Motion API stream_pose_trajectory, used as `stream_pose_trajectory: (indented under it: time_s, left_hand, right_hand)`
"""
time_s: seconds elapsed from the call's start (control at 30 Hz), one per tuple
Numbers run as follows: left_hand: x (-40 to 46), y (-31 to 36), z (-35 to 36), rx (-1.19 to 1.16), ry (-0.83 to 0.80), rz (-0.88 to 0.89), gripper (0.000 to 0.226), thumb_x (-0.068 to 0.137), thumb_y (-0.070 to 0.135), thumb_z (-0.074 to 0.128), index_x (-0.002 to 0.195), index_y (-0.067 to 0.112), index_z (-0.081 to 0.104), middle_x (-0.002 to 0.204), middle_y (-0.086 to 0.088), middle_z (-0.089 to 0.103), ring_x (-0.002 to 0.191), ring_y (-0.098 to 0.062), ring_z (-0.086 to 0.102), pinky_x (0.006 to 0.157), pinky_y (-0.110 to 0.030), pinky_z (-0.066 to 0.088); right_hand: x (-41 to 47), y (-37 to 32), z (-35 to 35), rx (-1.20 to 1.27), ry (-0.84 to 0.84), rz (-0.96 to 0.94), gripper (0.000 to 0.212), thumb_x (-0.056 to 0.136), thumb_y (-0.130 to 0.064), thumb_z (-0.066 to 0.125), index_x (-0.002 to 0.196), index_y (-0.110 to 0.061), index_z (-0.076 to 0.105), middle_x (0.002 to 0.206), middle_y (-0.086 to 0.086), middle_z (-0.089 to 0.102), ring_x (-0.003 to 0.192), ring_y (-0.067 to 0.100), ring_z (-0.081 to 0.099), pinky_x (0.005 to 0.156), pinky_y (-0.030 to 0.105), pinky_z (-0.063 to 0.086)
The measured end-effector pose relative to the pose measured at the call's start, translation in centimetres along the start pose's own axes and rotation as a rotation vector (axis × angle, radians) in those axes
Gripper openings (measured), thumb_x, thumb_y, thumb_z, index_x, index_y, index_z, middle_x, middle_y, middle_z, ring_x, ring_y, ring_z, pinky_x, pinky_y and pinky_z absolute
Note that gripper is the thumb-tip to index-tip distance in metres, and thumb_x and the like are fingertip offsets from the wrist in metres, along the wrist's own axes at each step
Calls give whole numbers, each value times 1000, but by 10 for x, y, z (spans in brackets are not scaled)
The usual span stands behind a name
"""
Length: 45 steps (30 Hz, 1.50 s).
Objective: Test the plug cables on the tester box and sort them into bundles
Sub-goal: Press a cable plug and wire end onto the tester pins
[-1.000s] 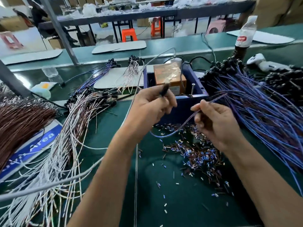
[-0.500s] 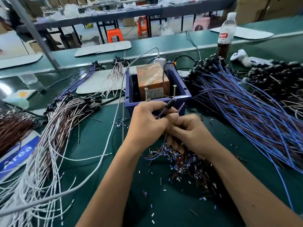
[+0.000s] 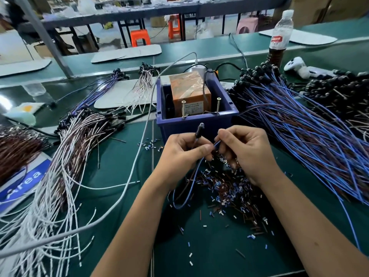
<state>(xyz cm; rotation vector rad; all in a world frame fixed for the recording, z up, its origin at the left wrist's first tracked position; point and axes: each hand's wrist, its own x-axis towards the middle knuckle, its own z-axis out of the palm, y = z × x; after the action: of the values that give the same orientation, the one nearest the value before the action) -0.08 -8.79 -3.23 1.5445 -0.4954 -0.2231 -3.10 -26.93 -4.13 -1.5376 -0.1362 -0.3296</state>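
Observation:
A blue plug cable (image 3: 186,188) loops down between my two hands. My left hand (image 3: 183,154) grips it just below its black plug (image 3: 199,130), which points up. My right hand (image 3: 245,154) pinches the cable's free wire end right beside the left thumb. Both hands hover just in front of the tester box (image 3: 196,119), a blue bin holding an orange block (image 3: 189,90) and two upright screws (image 3: 183,108). A large pile of blue cables (image 3: 299,124) lies to the right. White and brown cables (image 3: 65,156) are bundled on the left.
Cut insulation bits (image 3: 229,190) litter the green mat under my hands. A grey cord (image 3: 139,148) crosses from the box to the lower left. A bottle (image 3: 279,35) and a white controller (image 3: 297,65) stand at the back right. A blue sign (image 3: 22,180) lies at left.
My hands came together from apart; the right hand slid along the wire to its end near the left thumb. The view moved closer to the tester box.

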Motion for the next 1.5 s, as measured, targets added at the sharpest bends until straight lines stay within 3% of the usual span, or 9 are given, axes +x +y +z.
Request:
stream_pose_trajectory:
  time_s: [0.37,0.6,0.7,0.77,0.9,0.97,1.2,1.27,1.5]
  left_hand:
    - [0,-4,2,-9,2,20,16,87,15,69,73,20,73,62,-3,64,53,-19,42,51,-23,30]
    - [-2,-9,-5,-218,98,-42,8,84,19,75,76,18,76,64,-6,64,43,-11,31,42,-22,21]
    - [-2,-10,0,-214,126,5,11,88,15,72,79,17,76,66,-7,67,44,-12,39,46,-20,32]
    - [-2,-10,3,-199,132,47,11,90,12,71,81,11,76,68,-10,68,55,-22,53,62,-30,46]
    - [-3,-9,8,-91,144,145,10,92,4,69,84,1,73,70,-9,72,57,-8,66,62,-15,51]
    - [-4,-8,11,-5,173,208,9,93,4,70,86,0,74,72,-11,73,67,-17,70,70,-25,56]
    - [-9,-5,16,347,491,459,12,95,11,70,83,11,70,68,7,68,58,-13,65,56,-23,48]
    - [-9,-4,16,371,630,492,13,96,13,69,82,15,69,67,7,67,56,-13,62,53,-26,48]
    - [-5,0,9,276,943,431,6,94,13,70,89,14,69,66,8,68,57,-9,62,61,-16,46]
  right_hand:
    - [-3,1,2,-57,51,-12,25,100,-28,69,78,-17,72,58,2,62,41,11,48,35,22,37]
    - [2,1,-8,1,153,40,14,97,-25,73,84,-19,77,63,4,65,43,11,48,35,21,36]
    - [-3,2,3,46,21,46,10,96,-24,73,93,-17,79,66,5,66,43,11,48,34,20,36]
    - [-6,1,10,110,-57,41,15,93,-27,73,93,-13,79,67,9,65,42,11,47,33,19,34]
    - [-7,-2,13,182,-32,57,15,84,-23,76,89,-10,80,64,10,64,40,10,45,33,17,32]
    - [-6,-3,12,221,-21,69,12,83,-23,75,86,-13,81,63,8,63,40,10,44,33,17,31]
    - [-3,-3,7,255,12,17,14,104,-24,60,93,-17,67,89,12,75,42,15,49,37,20,35]
    - [-2,-2,7,234,52,2,14,104,-25,60,96,-18,69,80,11,72,42,14,47,39,20,35]
    - [-4,2,3,-486,469,-425,24,105,-9,58,122,-8,75,89,2,72,79,13,67,68,26,53]
